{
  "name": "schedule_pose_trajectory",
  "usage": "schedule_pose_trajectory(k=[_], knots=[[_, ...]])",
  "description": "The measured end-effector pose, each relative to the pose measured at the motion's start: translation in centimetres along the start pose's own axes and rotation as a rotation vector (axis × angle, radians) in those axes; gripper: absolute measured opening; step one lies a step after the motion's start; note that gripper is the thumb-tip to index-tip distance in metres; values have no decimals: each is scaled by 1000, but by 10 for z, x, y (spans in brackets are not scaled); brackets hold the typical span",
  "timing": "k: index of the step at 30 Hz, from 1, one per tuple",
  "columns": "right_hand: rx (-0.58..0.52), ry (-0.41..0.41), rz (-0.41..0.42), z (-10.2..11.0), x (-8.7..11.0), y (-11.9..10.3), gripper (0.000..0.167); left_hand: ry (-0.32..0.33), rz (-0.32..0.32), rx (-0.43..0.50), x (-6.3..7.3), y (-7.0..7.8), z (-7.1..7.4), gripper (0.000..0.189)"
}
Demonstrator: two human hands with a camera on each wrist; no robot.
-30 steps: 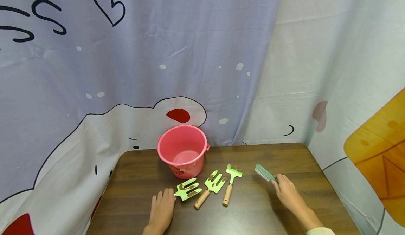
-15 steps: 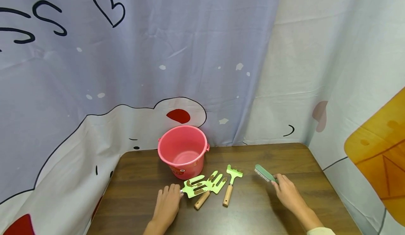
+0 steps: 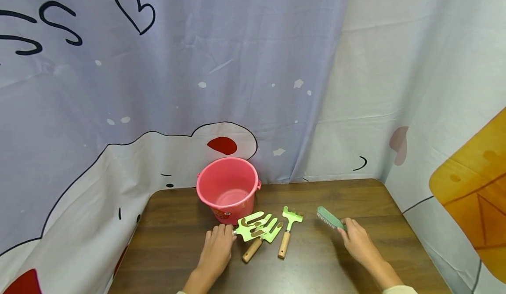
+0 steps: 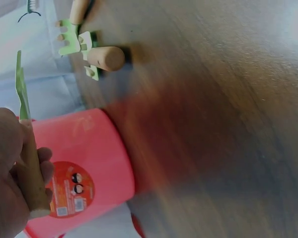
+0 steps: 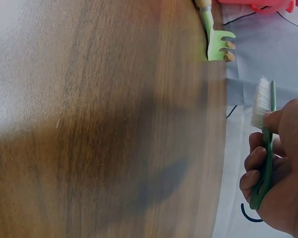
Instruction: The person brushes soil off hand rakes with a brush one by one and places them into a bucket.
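Observation:
My left hand grips the wooden handle of a green garden fork, fingers curled round it in the left wrist view. Its brown-marked prongs point right and overlap a second green fork lying on the table. Close behind the left hand stands a pink bucket with nothing inside. My right hand holds a green brush by its handle above the table. White bristles show at the brush's end in the right wrist view.
A small green rake with a wooden handle lies right of the second fork. The brown wooden table has a printed curtain hanging behind it and along its sides.
My left hand has moved right and slightly away from me with the garden fork, so its prongs now overlap the lying fork. The right hand and brush have barely moved.

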State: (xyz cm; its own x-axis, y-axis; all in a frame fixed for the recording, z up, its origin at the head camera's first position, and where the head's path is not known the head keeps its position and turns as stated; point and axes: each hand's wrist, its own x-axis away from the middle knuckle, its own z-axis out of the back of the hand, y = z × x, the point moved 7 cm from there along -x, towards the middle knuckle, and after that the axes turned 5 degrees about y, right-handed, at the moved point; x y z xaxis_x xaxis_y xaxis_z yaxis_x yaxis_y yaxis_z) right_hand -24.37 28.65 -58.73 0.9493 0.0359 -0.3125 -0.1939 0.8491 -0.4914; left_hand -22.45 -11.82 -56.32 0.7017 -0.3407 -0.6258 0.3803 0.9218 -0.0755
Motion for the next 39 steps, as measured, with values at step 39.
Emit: schedule_pose_trajectory(k=[39], knots=[[-113, 45, 50, 2, -5, -60, 27, 15, -108, -8, -52, 53, -5, 27]])
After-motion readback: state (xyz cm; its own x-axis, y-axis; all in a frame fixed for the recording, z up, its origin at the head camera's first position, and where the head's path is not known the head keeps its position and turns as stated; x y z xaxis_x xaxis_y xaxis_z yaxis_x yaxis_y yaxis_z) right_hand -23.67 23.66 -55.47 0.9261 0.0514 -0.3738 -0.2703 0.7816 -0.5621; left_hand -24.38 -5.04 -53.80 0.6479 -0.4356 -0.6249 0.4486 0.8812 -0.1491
